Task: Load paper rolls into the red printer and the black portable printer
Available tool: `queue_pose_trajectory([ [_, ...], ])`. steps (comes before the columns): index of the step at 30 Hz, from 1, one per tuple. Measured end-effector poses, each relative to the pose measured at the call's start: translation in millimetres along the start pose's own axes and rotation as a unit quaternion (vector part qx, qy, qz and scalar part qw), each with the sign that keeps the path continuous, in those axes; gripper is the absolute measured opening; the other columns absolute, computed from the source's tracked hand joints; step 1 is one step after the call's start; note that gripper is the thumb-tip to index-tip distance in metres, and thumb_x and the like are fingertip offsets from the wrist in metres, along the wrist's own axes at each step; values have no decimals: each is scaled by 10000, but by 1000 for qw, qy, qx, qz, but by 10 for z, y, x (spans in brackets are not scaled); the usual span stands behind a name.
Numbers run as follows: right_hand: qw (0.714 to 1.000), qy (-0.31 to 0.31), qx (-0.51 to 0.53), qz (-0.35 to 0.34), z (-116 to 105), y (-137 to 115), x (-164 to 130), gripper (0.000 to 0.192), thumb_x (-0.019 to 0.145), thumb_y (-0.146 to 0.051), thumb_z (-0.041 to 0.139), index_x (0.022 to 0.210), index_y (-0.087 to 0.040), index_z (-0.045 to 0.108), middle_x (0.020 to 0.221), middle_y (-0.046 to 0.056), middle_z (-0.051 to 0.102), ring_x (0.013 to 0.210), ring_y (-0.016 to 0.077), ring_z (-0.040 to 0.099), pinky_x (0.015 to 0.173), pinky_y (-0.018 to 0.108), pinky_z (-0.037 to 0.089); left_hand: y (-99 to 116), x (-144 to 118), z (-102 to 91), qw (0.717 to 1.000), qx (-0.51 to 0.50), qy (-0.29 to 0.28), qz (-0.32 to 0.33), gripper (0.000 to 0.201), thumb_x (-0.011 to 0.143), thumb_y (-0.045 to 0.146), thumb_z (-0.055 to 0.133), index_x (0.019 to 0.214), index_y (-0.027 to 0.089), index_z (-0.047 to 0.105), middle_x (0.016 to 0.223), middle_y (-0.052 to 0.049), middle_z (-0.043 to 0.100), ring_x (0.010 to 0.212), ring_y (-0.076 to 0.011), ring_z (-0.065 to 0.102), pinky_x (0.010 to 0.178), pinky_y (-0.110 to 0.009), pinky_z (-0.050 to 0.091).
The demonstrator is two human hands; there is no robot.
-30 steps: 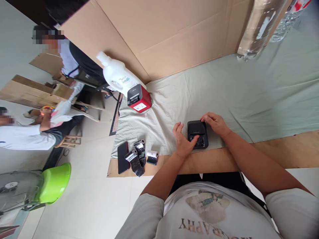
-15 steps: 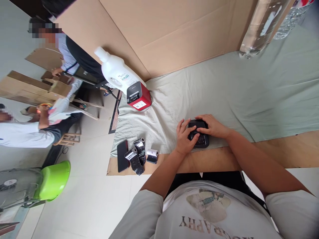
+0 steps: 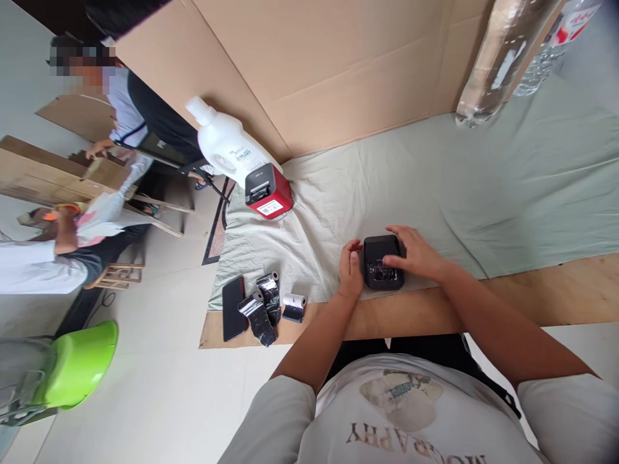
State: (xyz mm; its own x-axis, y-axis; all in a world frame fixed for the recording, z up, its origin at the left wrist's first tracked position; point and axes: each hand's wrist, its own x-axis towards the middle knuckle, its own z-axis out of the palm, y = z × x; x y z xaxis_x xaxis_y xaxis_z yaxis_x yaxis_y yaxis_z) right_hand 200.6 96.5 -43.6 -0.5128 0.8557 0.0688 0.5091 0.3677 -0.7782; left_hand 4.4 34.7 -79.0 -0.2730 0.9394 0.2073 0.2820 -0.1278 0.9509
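Here, a small black printer (image 3: pixel 383 261) is sitting on the pale cloth (image 3: pixel 435 174) near the table's front edge (image 3: pixel 532 303), right in front of the person. The right hand (image 3: pixel 416 252) is lying over its right side, fingers loosely spread and curled across the top, with the fingertips resting on the dark front part. The left hand (image 3: pixel 350 270) is pressing against the printer's left side, fingers held together and slightly bent, thumb up near the top corner; it is bracing the device, not wrapping around it.

To the left of the printer, near the cloth's edge, a white paper roll (image 3: pixel 294 307) is lying on its side, just beside two black-wrapped rolls (image 3: pixel 264 308) that are leaning against each other. A black phone (image 3: pixel 233 308) is lying flat next to those, at the table's left end.

Farther back on the cloth, a red printer (image 3: pixel 267 191) is standing with a white label on its near face, and a white bottle (image 3: pixel 226 143) is touching it from behind. A large cardboard sheet (image 3: pixel 329 64) is standing along the back of the table. At the upper right, a plastic-wrapped bundle (image 3: pixel 503 58) is resting on the cloth.

Off to the left, beyond the table, other people are working among cardboard pieces (image 3: pixel 43 171), and a green basin (image 3: pixel 77 364) is sitting on the floor.
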Motion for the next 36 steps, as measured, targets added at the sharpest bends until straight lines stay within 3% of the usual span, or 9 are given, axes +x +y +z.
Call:
queue_pose_trajectory([
  [3, 994, 14, -109, 3, 119, -224, -226, 1117, 569, -721, 791, 1510, -296, 367, 1621, 154, 270, 1478, 499, 190, 1128, 690, 289, 19, -4, 9, 1000, -26, 13, -6, 521, 975, 624, 336, 1190, 199, 545, 1198, -126, 626, 1052, -202, 637, 968, -396, 496],
  [5, 986, 49, -160, 22, 273, -405, -338, 1143, 568, -671, 825, 1531, -305, 330, 1653, 155, 179, 1477, 541, 124, 1104, 729, 270, 17, 3, 13, 998, -56, 23, -11, 507, 967, 627, 364, 1154, 198, 560, 1156, -115, 634, 1013, -192, 641, 939, -380, 503],
  [10, 965, 68, -239, 83, 619, -776, -355, 1005, 732, -510, 775, 1567, -253, 278, 1667, 178, 109, 1457, 565, 156, 1044, 700, 347, -40, 48, -21, 985, -143, 68, -63, 470, 957, 632, 384, 1072, 211, 558, 1002, -63, 647, 846, -160, 674, 787, -320, 518],
  [15, 969, 28, -236, 74, 559, -789, -297, 919, 711, -362, 772, 1531, -235, 378, 1655, 172, 162, 1432, 550, 234, 1017, 649, 411, -47, 20, -73, 989, -113, 62, -71, 407, 981, 565, 379, 1048, 204, 557, 999, -55, 637, 818, -150, 668, 786, -319, 517],
  [21, 983, 96, -148, 49, -173, -265, 79, 934, 678, -463, 735, 1506, -230, 372, 1585, 158, 298, 1373, 384, 408, 1116, 558, 384, 37, -19, -42, 995, 98, -20, 12, 167, 905, 325, 546, 995, 199, 609, 1012, -73, 613, 942, -196, 628, 867, -366, 526],
  [27, 937, 204, -211, 186, -1369, 814, 1059, 971, 666, -489, 751, 1501, -193, 354, 1582, 212, 235, 1413, 443, 319, 1125, 626, 315, 66, 13, 12, 977, 200, -57, 54, 113, 864, 213, 531, 891, 191, 638, 1031, -85, 598, 980, -206, 614, 900, -394, 532],
  [30, 912, 218, -258, 234, -1818, 1271, 1339, 1004, 655, -512, 761, 1503, -175, 343, 1589, 222, 218, 1404, 456, 317, 1103, 633, 325, 53, 30, 13, 974, 211, -56, 68, 122, 870, 211, 519, 869, 189, 639, 1001, -82, 603, 958, -206, 617, 884, -395, 534],
  [33, 900, 178, -304, 255, -2016, 1499, 1401, 931, 698, -496, 728, 1492, -161, 374, 1583, 208, 265, 1408, 430, 318, 1097, 597, 344, 49, 59, 14, 972, 215, -59, 70, 124, 871, 201, 514, 858, 188, 636, 986, -77, 607, 940, -201, 617, 862, -386, 536],
  [36, 892, 173, -324, 262, -1960, 1516, 1327, 812, 780, -473, 647, 1490, -171, 392, 1581, 177, 315, 1412, 434, 303, 1078, 610, 345, 95, 54, 34, 968, 233, -71, 65, 127, 866, 182, 524, 855, 190, 650, 980, -74, 624, 953, -207, 616, 880, -398, 526],
])
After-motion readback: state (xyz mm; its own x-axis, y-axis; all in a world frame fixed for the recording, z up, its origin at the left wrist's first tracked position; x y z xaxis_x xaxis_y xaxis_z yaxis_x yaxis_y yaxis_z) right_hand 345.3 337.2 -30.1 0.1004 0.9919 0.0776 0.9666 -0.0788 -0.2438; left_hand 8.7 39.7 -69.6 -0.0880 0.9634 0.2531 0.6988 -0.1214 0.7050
